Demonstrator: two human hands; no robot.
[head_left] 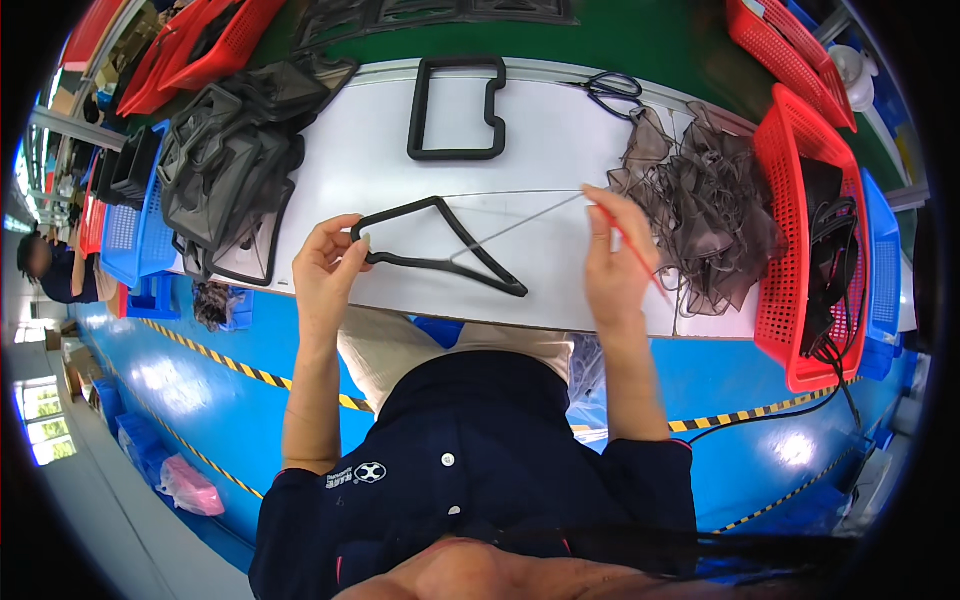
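Mostly right of the left hand point(332, 258), angular black frame point(418, 262)

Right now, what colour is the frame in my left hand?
The frame is black, seen best in the head view.

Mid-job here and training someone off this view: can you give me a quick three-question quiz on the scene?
1. Multiple choice: what does the left hand grip?
A) The rim of a red basket
B) One end of a black angular frame
C) A bundle of crumpled mesh

2. True or false: the black scissors lie near the far edge of the white table, apart from both hands.

3. Fill in the blank: a thin strand runs from the ____ hand toward the held frame.

Key: 1: B; 2: true; 3: right.
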